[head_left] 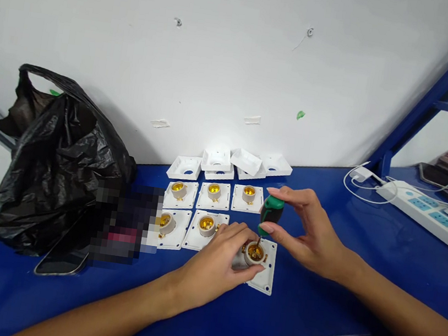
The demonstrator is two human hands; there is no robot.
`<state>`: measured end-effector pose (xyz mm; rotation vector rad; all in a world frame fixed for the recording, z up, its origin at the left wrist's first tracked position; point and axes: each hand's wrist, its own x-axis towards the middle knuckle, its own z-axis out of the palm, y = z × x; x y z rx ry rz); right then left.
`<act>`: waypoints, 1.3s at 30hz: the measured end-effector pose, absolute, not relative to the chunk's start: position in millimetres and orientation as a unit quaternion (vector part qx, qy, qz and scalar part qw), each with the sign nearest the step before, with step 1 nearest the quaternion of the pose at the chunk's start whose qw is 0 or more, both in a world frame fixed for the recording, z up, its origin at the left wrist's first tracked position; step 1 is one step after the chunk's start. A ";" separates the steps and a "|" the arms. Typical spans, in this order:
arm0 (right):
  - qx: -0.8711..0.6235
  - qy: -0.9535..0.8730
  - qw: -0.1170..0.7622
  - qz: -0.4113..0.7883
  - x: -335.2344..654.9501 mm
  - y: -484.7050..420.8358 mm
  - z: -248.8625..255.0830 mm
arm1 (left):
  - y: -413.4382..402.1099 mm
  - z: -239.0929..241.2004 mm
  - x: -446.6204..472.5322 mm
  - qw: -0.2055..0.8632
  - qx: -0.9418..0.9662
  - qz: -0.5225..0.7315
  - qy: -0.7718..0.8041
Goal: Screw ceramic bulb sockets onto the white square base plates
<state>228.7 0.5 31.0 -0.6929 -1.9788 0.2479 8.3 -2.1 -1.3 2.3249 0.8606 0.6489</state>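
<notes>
My right hand [302, 229] grips a short screwdriver [271, 215] with a green and black handle, held upright between thumb and fingers. Its tip reaches down into the brass-lined cup of a lamp socket [254, 254] mounted on a white square plate [266, 281]. Around the left side of that socket, my left hand [221, 265] is closed with fingers and thumb, steadying it on the table. Several similar sockets, such as one lamp holder [207, 225] beside my left hand, stand on white plates in two rows. The screw under the tip is hidden.
White square covers [217, 160] lie piled against the wall. On the left are a black plastic bag [61, 167], a phone [63, 257] and a blurred patch. A white power strip [434, 214] with cables lies right on the blue table [312, 308], near a blue metal frame [435, 86].
</notes>
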 end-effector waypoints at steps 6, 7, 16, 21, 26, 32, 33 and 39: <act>-0.301 -0.819 0.487 0.038 231.0 1.0 32.7 | -6.6 5.9 8.7 0.278 0.881 0.222 0.312; -0.304 -0.819 0.485 0.037 231.3 0.4 33.3 | -7.1 6.7 9.0 0.276 0.882 0.221 0.311; -0.294 -0.779 0.526 0.176 226.7 1.2 32.3 | -4.5 5.9 9.0 0.286 0.877 0.228 0.312; -0.293 -0.774 0.544 0.137 221.7 -1.5 27.7 | -5.0 7.6 8.5 0.287 0.875 0.228 0.317; -0.277 -0.792 0.537 0.084 220.7 -3.4 28.5 | -4.8 4.9 8.7 0.292 0.872 0.238 0.313; -0.256 -0.832 0.473 0.135 224.0 -4.5 43.7 | -4.6 5.6 8.6 0.293 0.872 0.234 0.315; -0.262 -0.824 0.481 0.142 223.8 -4.2 44.3 | -4.7 6.3 8.6 0.293 0.872 0.232 0.317; -0.254 -0.812 0.514 0.113 223.9 -0.3 34.0 | -5.7 7.2 8.2 0.292 0.872 0.228 0.321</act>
